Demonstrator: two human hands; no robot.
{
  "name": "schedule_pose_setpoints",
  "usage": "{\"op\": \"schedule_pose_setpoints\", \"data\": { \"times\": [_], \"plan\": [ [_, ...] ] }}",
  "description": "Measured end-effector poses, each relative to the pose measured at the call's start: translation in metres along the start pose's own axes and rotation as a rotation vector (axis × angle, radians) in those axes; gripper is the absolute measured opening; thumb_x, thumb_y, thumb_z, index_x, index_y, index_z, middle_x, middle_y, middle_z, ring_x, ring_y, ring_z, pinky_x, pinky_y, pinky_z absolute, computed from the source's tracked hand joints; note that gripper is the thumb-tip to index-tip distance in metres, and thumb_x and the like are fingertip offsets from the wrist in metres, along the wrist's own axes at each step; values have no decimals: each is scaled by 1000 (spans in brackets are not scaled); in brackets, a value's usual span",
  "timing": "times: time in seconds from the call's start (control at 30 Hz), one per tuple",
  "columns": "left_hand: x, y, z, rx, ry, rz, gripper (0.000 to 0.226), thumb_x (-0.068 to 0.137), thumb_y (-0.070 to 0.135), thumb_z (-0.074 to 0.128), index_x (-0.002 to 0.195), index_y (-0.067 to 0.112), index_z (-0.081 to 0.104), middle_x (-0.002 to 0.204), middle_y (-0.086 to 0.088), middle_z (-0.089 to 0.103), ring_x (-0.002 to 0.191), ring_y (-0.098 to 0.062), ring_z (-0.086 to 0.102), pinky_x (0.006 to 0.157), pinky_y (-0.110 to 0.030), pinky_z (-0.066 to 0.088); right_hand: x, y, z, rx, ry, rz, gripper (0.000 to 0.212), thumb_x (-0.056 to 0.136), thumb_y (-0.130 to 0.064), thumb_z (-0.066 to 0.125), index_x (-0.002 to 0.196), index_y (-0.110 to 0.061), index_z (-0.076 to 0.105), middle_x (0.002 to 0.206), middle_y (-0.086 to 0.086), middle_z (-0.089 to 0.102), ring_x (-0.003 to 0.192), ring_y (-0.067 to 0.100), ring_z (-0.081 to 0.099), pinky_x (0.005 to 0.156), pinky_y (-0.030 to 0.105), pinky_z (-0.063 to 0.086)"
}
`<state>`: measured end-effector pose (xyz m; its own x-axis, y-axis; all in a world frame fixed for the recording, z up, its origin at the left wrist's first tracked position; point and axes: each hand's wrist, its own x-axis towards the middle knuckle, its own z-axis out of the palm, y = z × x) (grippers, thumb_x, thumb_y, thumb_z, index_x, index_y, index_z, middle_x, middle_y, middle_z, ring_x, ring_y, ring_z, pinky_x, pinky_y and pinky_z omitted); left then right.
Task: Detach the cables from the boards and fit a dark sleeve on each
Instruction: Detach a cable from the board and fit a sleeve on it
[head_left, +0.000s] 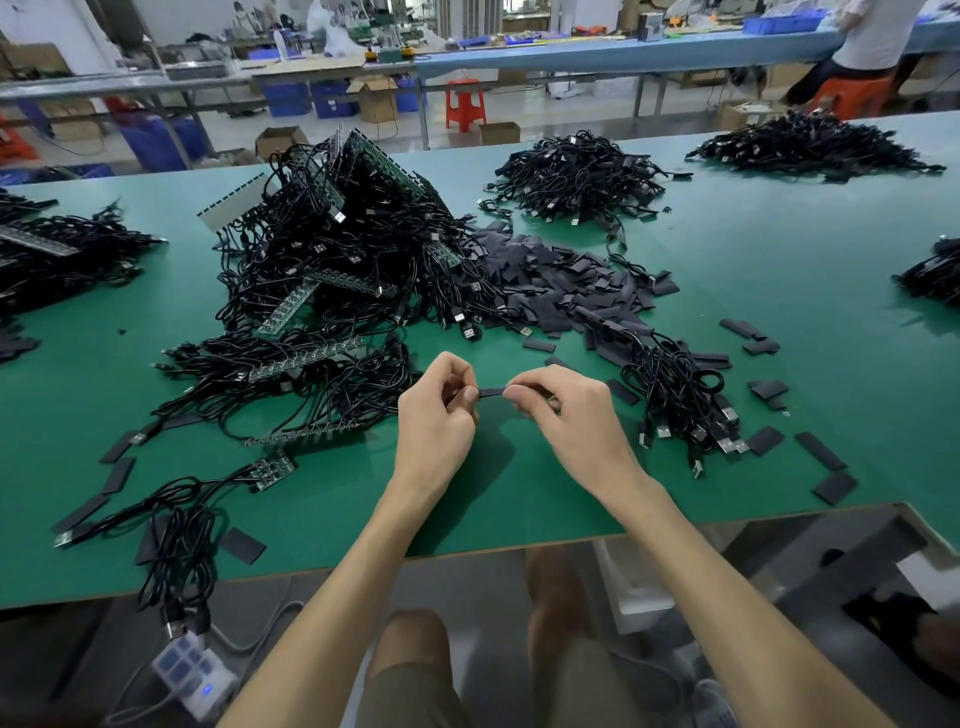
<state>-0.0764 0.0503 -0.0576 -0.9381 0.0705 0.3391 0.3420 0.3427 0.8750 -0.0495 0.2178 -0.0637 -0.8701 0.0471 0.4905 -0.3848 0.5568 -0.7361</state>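
Observation:
Both my hands meet above the green table (519, 483), near its front edge. My left hand (439, 410) and my right hand (563, 402) pinch the two ends of one flat dark sleeve (491, 393) stretched between their fingertips. Whether a cable sits inside it is hidden by my fingers. Behind them rises a big heap of black cables still attached to green boards (332, 260). A mound of loose dark sleeves (550, 283) lies to the right of the heap. A small bundle of cables with USB plugs (680, 400) lies just right of my right hand.
More cable piles sit at the far right (582, 176), the back right corner (805, 143) and the left edge (57, 260). Stray sleeves dot the table around my hands. A short board with cables (270, 470) lies front left. A white power strip (192, 675) hangs below the table edge.

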Motion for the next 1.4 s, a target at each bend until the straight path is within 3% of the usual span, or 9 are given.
{"op": "schedule_pose_setpoints", "data": {
  "times": [0.23,0.33,0.5,0.77,0.9,1.0,1.1,1.27,1.4],
  "plan": [
    [0,0,4,36,-77,74,15,96,7,65,90,19,62,75,8,68,71,-10,69,71,-19,50,4,7,-2,73,51,144,18,97,-36,68,88,-21,74,72,-11,68,67,5,62,67,28,51],
    [0,-1,4,137,-101,176,10,94,15,71,103,18,68,97,9,70,93,-8,64,89,-21,48,7,14,-7,212,184,286,33,100,-45,62,79,-21,72,62,-7,65,57,11,55,59,36,47],
    [0,-3,6,361,-180,298,26,93,21,73,119,17,70,122,6,62,118,-14,51,107,-30,36,9,18,-14,541,345,462,49,95,-52,63,76,-8,70,57,-8,61,50,7,48,48,19,39],
    [-4,6,12,381,-183,392,16,99,19,66,112,12,68,113,2,64,104,-22,59,93,-41,48,11,12,-16,657,299,506,48,99,-50,57,76,-10,72,58,-4,61,50,7,49,48,16,40],
    [-2,26,16,141,-108,263,6,101,25,62,103,20,66,93,12,65,80,-11,62,72,-27,51,10,13,-16,638,292,512,50,111,-37,40,86,-10,73,62,-4,65,54,7,55,50,18,42],
    [14,51,24,-146,-104,62,6,98,23,67,96,18,68,80,13,68,61,-16,66,59,-34,57,11,16,-16,501,268,490,36,111,-24,41,97,-15,72,73,-7,71,65,6,63,58,21,47],
    [30,78,40,-255,-182,-42,16,96,22,70,100,7,70,82,-4,73,69,-26,71,68,-45,62,10,12,-11,471,191,448,32,109,-13,45,88,-17,69,68,-8,73,61,2,63,60,18,48],
    [44,105,69,-504,-383,-272,27,100,18,66,114,-5,64,91,-11,74,76,-28,76,72,-36,64,12,11,-6,172,15,432,40,105,-12,48,67,-15,58,50,-14,63,48,-2,55,54,13,41],
    [41,92,72,-295,-366,-110,19,99,13,64,114,4,70,101,-10,75,83,-23,77,77,-39,64,11,10,-8,199,46,447,36,98,-1,48,66,-15,56,49,-12,62,45,-2,53,49,11,39]
  ]
}}
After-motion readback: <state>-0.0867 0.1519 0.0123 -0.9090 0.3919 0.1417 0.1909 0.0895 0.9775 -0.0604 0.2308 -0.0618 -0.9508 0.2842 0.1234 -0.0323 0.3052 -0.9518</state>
